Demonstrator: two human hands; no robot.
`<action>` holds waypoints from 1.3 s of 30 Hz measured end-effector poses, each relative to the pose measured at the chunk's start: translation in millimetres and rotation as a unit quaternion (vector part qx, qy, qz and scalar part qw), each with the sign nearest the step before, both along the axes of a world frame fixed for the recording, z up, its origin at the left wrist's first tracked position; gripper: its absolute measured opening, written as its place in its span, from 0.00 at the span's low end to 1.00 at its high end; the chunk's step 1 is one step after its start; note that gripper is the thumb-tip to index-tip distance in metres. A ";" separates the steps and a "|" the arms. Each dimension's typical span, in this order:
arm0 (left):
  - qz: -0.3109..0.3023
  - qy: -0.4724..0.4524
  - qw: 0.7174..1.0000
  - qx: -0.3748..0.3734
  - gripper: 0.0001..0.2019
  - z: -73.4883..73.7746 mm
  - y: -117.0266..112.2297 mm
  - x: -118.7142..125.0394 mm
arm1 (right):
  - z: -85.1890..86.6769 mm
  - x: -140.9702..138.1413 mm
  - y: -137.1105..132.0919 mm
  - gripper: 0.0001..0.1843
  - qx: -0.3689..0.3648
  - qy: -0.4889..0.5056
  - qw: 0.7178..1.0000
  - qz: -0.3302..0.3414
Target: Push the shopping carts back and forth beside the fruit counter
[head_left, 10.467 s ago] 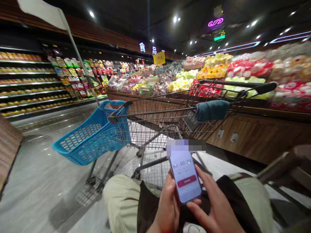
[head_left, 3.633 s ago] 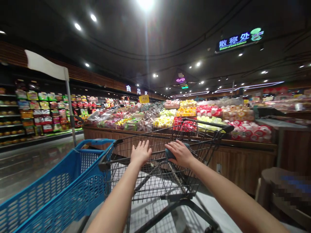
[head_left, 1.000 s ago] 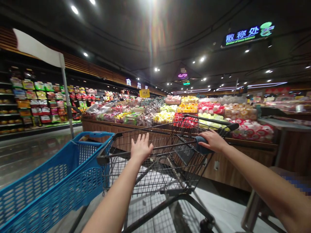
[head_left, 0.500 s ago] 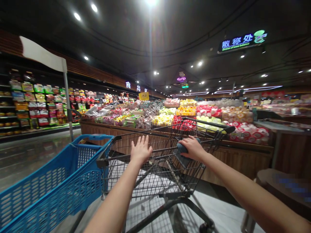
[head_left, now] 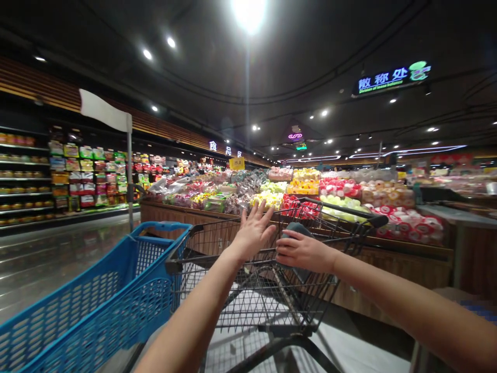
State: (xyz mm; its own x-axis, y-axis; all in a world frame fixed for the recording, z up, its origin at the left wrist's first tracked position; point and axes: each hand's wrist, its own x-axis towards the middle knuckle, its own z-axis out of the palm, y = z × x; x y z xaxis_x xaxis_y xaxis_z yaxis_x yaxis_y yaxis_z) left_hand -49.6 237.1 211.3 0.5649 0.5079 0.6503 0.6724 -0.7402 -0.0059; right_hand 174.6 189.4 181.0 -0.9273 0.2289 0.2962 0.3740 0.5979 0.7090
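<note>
A metal wire shopping cart (head_left: 252,290) stands right in front of me, its basket holding nothing I can see. My right hand (head_left: 301,251) is closed around a dark blue-grey cloth (head_left: 297,229) on the cart's handle bar. My left hand (head_left: 254,228) is lifted just above the bar with its fingers spread, holding nothing. A blue plastic cart (head_left: 97,305) sits against the wire cart's left side.
A long wooden display counter (head_left: 388,259) piled with bagged and loose sweets runs behind the carts to the right. Stocked shelves (head_left: 58,176) line the left wall across a shiny grey aisle floor (head_left: 58,254). A white flag on a pole (head_left: 128,171) rises from the blue cart.
My left hand has lifted off the handle bar and opened. My right hand has slid the cloth leftward along the bar, closer to the left hand.
</note>
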 end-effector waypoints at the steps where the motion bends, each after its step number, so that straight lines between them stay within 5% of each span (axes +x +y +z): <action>1: -0.021 0.010 1.000 -0.008 0.28 9.2 -4.3 2.4 | 0.1 -5.2 -4.0 0.14 0.002 -0.013 1.000 0.013; 6: -0.120 0.116 0.980 -0.105 0.23 32.8 -11.3 -1.3 | -3.6 -24.6 -24.4 0.13 0.010 -0.051 0.996 0.077; 12: -0.170 0.104 0.973 -0.116 0.10 16.6 -8.4 -13.6 | -10.2 -26.3 -35.1 0.11 0.054 -0.064 0.992 0.093; 17: -0.173 0.084 0.965 -0.177 0.31 12.1 -14.1 -14.1 | -18.9 -24.0 -38.8 0.12 0.022 -0.045 0.993 0.108; 23: -0.276 0.089 0.943 -0.165 0.08 14.3 -22.5 -6.5 | -24.2 -26.0 -44.0 0.14 0.050 -0.059 0.991 0.111; 29: -0.160 0.004 0.987 -0.010 0.06 11.0 -27.6 -24.2 | -19.5 4.9 -48.9 0.28 -0.052 0.060 0.996 0.031; 31: -0.136 0.005 0.991 0.018 0.06 12.3 -28.1 -28.8 | -20.1 14.9 -40.9 0.37 -0.086 0.191 0.978 -0.014; 35: -0.100 0.008 0.994 0.047 0.05 17.5 -29.3 -27.8 | -28.6 9.0 -11.0 0.49 -0.218 0.424 0.876 -0.069; 37: -0.084 -0.002 0.995 0.060 0.05 19.4 -30.3 -26.5 | -32.6 -4.4 1.8 0.45 -0.294 0.442 0.846 -0.057; 39: -0.069 -0.015 0.995 0.072 0.04 19.6 -30.5 -28.0 | -33.3 -17.1 8.9 0.29 -0.346 0.436 0.830 -0.039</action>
